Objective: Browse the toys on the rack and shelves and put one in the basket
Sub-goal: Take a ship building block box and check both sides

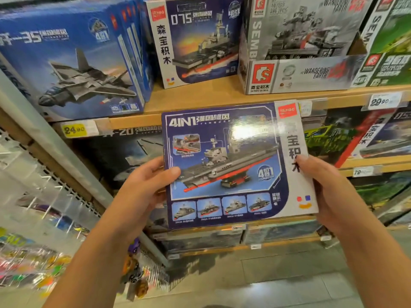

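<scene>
A blue toy box (235,161) printed with a grey and red aircraft carrier and "4IN1" is held up in front of the wooden shelves (222,96). My left hand (146,185) grips its left edge, thumb on the front. My right hand (322,185) grips its right edge, thumb on the white strip. The box faces me, tilted slightly. No basket is in view.
The top shelf holds a blue jet box (73,63), a warship box (195,41), a grey tank box (300,45) and a green box (387,41). Yellow and white price tags line the shelf edges. A wire rack (44,207) with bagged small toys hangs at left. Grey floor below.
</scene>
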